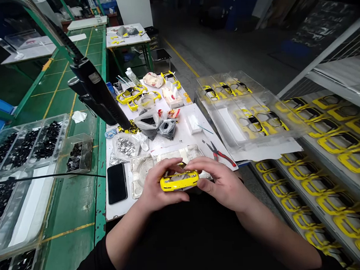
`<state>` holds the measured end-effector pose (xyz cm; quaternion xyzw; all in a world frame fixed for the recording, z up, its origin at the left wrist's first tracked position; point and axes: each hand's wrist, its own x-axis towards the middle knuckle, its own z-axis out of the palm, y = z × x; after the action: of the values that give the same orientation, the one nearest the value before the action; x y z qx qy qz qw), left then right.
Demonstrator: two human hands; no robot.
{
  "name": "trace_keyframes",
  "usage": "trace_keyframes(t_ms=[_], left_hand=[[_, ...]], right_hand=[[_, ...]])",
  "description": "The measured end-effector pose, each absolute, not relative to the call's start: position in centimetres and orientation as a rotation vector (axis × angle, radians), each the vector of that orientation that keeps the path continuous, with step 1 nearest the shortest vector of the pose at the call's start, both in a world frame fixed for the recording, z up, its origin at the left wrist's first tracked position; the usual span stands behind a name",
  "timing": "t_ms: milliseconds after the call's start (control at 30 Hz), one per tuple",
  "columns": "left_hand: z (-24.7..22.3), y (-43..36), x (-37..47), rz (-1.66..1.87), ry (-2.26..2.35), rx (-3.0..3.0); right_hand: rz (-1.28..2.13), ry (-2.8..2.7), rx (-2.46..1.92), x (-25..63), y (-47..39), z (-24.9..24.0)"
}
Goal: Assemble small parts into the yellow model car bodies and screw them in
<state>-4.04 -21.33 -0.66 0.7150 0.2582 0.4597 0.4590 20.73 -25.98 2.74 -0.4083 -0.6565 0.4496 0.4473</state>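
Note:
A yellow model car body shell (180, 184) is held up between my two hands, one end facing me. My left hand (156, 185) wraps round its left side, thumb below and fingers over the top. On the other side, my right hand (220, 181) has its fingers curled over the shell and its thumb against the right end. Part of the shell's top is hidden by the fingers. Just beyond it lies a worn white moulded holder (138, 180) on the white table (180, 131).
A phone (117, 184) lies left; red-handled pliers (221, 154) lie right. Bags of small black parts (146, 124) and silvery parts (126, 146) stand behind. A black lamp-like arm (99, 92) hangs at left. Clear trays (238, 104) and racks of yellow shells (328, 180) fill the right.

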Motion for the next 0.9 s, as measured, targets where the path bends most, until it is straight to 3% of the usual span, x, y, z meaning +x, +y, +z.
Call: trace_keyframes(t_ms=[733, 900], left_hand=[[-1.3, -20.1, -3.0, 1.425, 0.647, 1.740], [-0.8, -19.9, -3.4, 1.347, 0.646, 1.762]], right_hand=[[1.042, -1.533, -1.077, 19.2, -25.3, 1.5], [1.040, -1.526, -1.094, 19.2, -25.2, 1.6]])
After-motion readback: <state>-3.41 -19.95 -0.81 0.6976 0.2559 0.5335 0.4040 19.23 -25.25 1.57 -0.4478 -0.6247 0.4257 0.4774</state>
